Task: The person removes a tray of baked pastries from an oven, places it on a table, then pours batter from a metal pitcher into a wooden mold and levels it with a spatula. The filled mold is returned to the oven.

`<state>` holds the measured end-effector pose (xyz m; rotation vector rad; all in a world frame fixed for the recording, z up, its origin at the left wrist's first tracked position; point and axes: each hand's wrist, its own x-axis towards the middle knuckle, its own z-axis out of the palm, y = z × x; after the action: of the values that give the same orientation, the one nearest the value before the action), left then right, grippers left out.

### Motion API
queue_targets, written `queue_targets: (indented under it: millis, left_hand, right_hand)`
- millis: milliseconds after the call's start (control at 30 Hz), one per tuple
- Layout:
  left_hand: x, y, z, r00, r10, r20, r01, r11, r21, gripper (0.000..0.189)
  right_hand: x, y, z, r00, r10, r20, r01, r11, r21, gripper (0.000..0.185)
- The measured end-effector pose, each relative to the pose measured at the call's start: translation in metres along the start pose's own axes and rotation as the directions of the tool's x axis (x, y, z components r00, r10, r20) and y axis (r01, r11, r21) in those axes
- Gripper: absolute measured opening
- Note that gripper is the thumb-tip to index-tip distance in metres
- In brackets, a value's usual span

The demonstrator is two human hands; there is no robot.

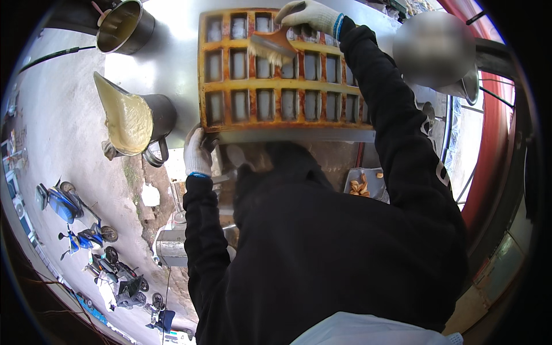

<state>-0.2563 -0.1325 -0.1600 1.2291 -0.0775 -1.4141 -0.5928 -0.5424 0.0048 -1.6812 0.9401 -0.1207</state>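
In my gloved right hand [311,16] is a flat brush with a wooden handle and pale bristles [272,48]. The bristles are over the upper and middle rows of a metal baking mould tray [276,84]. Rows of rectangular wells fill this tray, and its ridges are coated yellow and brown-orange. My gloved left hand [197,151] grips the tray's near left corner. My right hand and sleeve hide part of the tray's right side. I cannot tell whether the bristles touch the metal.
Left of the tray stand a metal pitcher of pale batter [129,120] and a metal pot of yellowish liquid [123,28]. Beneath the worktop [181,56], a small tray [371,177] holds golden baked pieces. A blurred round shape [433,49] is at upper right. Scooters [88,237] stand outside.
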Motion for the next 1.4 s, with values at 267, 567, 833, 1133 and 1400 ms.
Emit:
queue_targets:
  millis: [267, 567, 833, 1133, 1400]
  left_hand:
    - [-0.01, -0.004, 0.015, 0.986, 0.071, -0.153, -0.068, 0.997, 0.02, 0.039]
    - [-0.011, -0.003, 0.017, 0.98, 0.053, -0.193, -0.046, 0.998, 0.041, 0.041]
    - [-0.012, 0.006, 0.02, 0.982, -0.021, -0.186, 0.034, 0.997, 0.063, 0.038]
    - [-0.017, 0.035, 0.025, 0.99, -0.133, -0.052, 0.14, 0.977, 0.163, 0.041]
    - [-0.009, 0.042, 0.017, 0.979, -0.185, 0.09, 0.169, 0.973, 0.159, 0.049]
  right_hand:
    - [0.067, -0.047, -0.092, 0.985, -0.048, -0.168, 0.051, 0.999, 0.009, 0.021]
    - [0.131, -0.066, -0.009, 0.965, -0.243, 0.095, 0.251, 0.965, -0.077, 0.022]
    - [0.149, -0.11, -0.035, 0.986, -0.161, -0.034, 0.157, 0.982, -0.101, 0.022]
    - [0.125, -0.097, 0.027, 0.892, -0.423, -0.161, 0.372, 0.888, -0.27, 0.018]
    - [0.001, -0.066, 0.201, 0.801, -0.548, 0.242, 0.482, 0.349, -0.804, 0.015]
